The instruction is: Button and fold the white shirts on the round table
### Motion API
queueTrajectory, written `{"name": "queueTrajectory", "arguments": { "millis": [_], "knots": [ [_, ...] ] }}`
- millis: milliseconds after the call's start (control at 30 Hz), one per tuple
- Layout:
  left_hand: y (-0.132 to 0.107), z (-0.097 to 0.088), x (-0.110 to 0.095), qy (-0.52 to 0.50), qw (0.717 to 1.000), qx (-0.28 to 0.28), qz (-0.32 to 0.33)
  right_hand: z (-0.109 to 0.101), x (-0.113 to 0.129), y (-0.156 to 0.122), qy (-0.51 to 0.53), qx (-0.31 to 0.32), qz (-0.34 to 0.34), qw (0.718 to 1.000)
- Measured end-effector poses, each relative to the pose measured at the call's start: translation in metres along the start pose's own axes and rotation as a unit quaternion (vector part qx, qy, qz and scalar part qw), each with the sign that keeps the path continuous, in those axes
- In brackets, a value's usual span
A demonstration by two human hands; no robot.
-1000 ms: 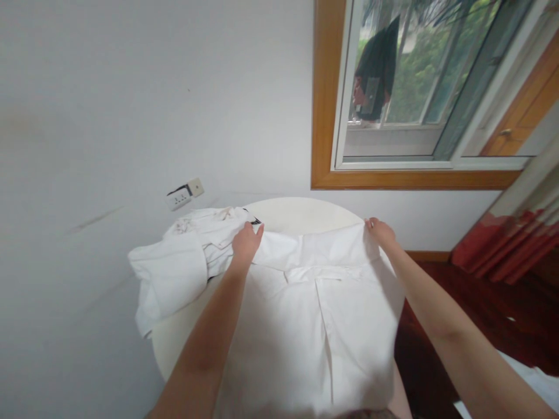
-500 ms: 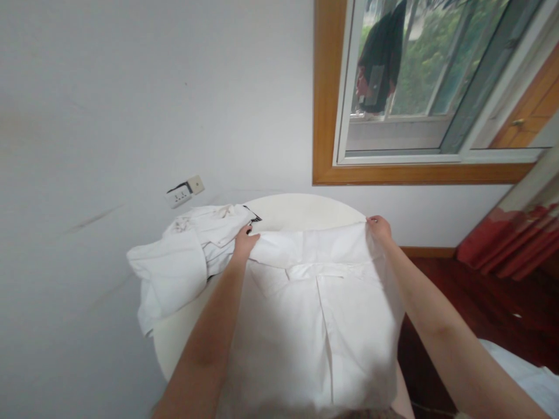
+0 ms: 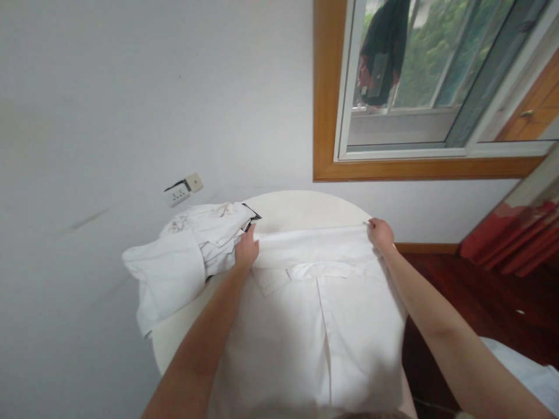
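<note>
Head view: right fingers (image 3: 374,224), pinched together, hold white garment (image 3: 292,326).

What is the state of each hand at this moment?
Left hand: at the far edge of the white garment; grip cannot be told.
Right hand: closed, holding that edge at its right end.

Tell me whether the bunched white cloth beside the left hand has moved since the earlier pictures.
No. Judged against the wall socket, the bunched white cloth keeps its place just below it in the picture.
</note>
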State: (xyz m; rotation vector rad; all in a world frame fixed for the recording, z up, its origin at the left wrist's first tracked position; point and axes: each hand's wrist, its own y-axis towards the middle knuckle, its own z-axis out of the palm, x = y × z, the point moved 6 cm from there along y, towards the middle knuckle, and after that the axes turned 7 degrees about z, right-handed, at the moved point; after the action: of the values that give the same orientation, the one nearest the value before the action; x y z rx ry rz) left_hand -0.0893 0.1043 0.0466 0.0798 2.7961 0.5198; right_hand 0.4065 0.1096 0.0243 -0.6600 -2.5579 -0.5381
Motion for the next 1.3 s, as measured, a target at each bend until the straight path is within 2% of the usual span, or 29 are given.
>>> {"name": "queueTrajectory", "arguments": {
  "millis": [133, 267, 333, 400, 567, 667, 800, 867, 933, 1000, 1067, 1167, 1233, 1300],
  "knots": [
    [0.001, -0.003, -0.005, 0.027, 1.0, 0.005, 0.002, 0.002, 0.0, 0.0, -0.009, 0.012, -0.021, 1.0],
    [0.021, -0.002, 0.006, -0.021, 0.998, 0.032, -0.057, -0.002, -0.002, 0.006, -0.011, 0.037, -0.023, 0.999],
    [0.029, -0.004, 0.009, -0.025, 0.996, 0.026, -0.079, -0.004, -0.001, 0.004, -0.024, 0.035, -0.016, 0.999],
    [0.033, -0.004, 0.007, -0.012, 0.997, 0.009, -0.07, -0.004, 0.0, -0.001, -0.042, 0.027, -0.007, 0.999],
    [0.022, 0.0, 0.0, 0.028, 0.997, -0.04, -0.053, 0.0, 0.007, -0.016, -0.075, -0.003, -0.019, 0.997],
    [0.015, 0.001, -0.004, 0.078, 0.995, -0.039, -0.053, -0.001, 0.007, -0.019, -0.088, -0.007, -0.014, 0.996],
    [0.015, -0.003, -0.023, 0.165, 0.986, 0.009, -0.003, -0.013, 0.016, -0.022, -0.125, -0.015, -0.02, 0.992],
    [0.014, -0.007, -0.043, 0.202, 0.978, -0.002, 0.051, -0.022, 0.037, -0.03, -0.141, -0.049, -0.07, 0.986],
    [0.009, -0.005, -0.072, 0.207, 0.969, -0.019, 0.132, -0.024, 0.068, -0.046, -0.138, -0.059, -0.15, 0.977],
    [0.001, 0.007, -0.106, 0.163, 0.957, -0.008, 0.24, -0.013, 0.105, -0.07, -0.118, -0.009, -0.24, 0.964],
    [-0.01, 0.023, -0.13, 0.1, 0.948, 0.011, 0.303, 0.006, 0.138, -0.099, -0.093, 0.063, -0.312, 0.944],
    [-0.018, 0.048, -0.136, 0.049, 0.96, 0.053, 0.269, 0.04, 0.161, -0.126, -0.092, 0.159, -0.311, 0.932],
    [-0.019, 0.06, -0.128, 0.037, 0.966, 0.081, 0.241, 0.057, 0.159, -0.131, -0.104, 0.21, -0.286, 0.929],
    [-0.018, 0.065, -0.118, 0.03, 0.968, 0.097, 0.23, 0.064, 0.15, -0.128, -0.11, 0.234, -0.272, 0.927]
  ]
}}
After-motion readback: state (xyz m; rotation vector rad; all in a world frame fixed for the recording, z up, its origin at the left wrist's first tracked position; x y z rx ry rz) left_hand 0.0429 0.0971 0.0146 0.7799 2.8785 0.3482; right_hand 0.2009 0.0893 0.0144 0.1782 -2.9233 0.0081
